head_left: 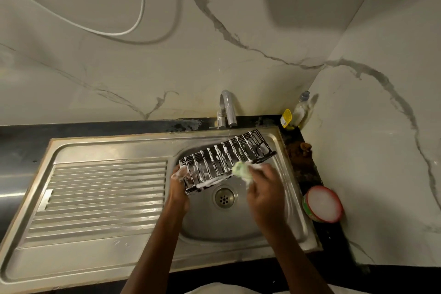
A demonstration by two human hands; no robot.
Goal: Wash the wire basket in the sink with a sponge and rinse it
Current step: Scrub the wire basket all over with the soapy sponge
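A long black wire basket [224,159] streaked with white foam is held tilted over the steel sink bowl [281,200]. My left hand [179,185], covered in suds, grips the basket's left end. A green soapy sponge [241,170] is in my right hand [265,194], pressed against the basket's front edge near its middle. A thin stream of water falls from the tap [227,109] onto the basket's far right part. The drain [224,197] shows below the basket.
The ribbed draining board [100,200] lies left of the bowl. A dish-soap bottle [301,108] and a yellow-labelled item [286,118] stand in the back right corner. A round red-rimmed tub of white paste [323,204] sits on the dark counter at the right.
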